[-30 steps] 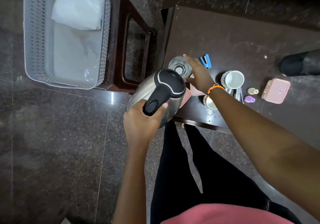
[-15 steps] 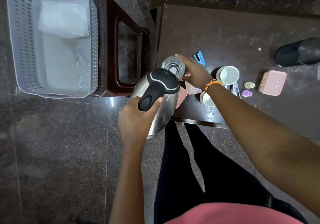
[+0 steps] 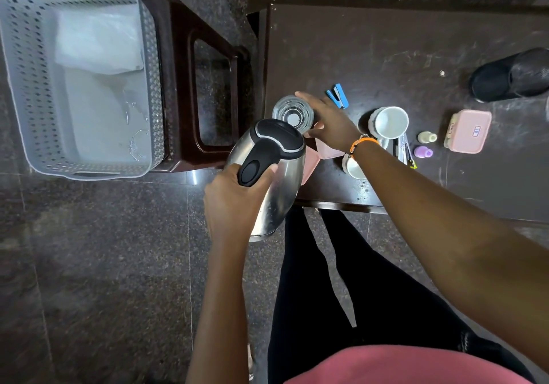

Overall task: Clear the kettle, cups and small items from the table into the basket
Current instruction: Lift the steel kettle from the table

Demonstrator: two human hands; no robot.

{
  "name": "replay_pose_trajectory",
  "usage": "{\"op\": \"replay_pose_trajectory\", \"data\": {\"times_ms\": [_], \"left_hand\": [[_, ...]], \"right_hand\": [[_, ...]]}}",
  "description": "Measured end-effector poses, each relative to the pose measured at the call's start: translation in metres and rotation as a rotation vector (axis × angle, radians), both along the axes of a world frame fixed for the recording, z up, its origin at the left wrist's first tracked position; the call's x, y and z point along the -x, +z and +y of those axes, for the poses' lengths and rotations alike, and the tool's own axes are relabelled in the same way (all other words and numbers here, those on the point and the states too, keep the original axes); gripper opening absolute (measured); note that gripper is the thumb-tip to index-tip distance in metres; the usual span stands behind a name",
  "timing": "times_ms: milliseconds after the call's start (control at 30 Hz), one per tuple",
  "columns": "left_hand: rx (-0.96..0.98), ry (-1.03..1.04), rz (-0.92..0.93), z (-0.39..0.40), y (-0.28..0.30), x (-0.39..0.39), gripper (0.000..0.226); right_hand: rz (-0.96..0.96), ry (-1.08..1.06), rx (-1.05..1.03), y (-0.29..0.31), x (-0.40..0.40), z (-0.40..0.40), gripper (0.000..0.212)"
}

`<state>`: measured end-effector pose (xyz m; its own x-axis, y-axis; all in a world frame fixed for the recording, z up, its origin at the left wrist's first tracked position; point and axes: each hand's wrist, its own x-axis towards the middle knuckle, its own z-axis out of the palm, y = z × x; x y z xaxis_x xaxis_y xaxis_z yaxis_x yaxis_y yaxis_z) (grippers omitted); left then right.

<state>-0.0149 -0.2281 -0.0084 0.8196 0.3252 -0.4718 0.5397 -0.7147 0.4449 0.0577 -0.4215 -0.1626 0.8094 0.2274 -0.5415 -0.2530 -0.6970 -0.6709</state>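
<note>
My left hand (image 3: 234, 202) grips the black handle of the steel kettle (image 3: 276, 187), held in the air over the table's left front corner. My right hand (image 3: 329, 122) wraps around a clear drinking glass (image 3: 292, 116) standing near the left edge of the dark table (image 3: 371, 50). A white cup (image 3: 390, 122) and a smaller white cup (image 3: 355, 169) stand to the right of that hand. The grey perforated basket (image 3: 17, 86) sits at far left with white plastic inside.
A blue stapler (image 3: 337, 95), pink trays (image 3: 326, 150), two small bottles (image 3: 426, 145) and a pink box (image 3: 468, 131) lie on the table. A black slipper (image 3: 511, 74) is at the right. A dark wooden stool (image 3: 208, 92) stands between basket and table.
The kettle has lifted and tilted slightly in my left hand. My right hand has closed in around the glass. The view has shifted a little, bringing more of the basket into frame.
</note>
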Motion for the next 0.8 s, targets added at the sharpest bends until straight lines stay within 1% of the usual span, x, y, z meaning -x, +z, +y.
{"op": "replay_pose_trajectory", "data": {"times_ms": [133,333,633,800], "left_hand": [[0.013,-0.005,0.024,-0.0002,-0.0013,-0.0023,0.043],[0.046,0.005,0.009,-0.0007,-0.0004,-0.0058,0.042],[0.032,-0.015,0.018,0.0006,-0.0007,-0.004,0.045],[0.033,0.008,0.022,-0.0004,-0.0014,-0.0022,0.046]], "right_hand": [[-0.002,-0.014,-0.007,-0.0023,0.0013,0.0002,0.084],[0.01,-0.035,-0.037,-0.0033,0.0006,0.0006,0.084],[0.018,-0.053,-0.049,-0.0033,0.0013,0.0004,0.084],[0.02,-0.057,-0.044,-0.0056,0.0012,0.0011,0.085]]}}
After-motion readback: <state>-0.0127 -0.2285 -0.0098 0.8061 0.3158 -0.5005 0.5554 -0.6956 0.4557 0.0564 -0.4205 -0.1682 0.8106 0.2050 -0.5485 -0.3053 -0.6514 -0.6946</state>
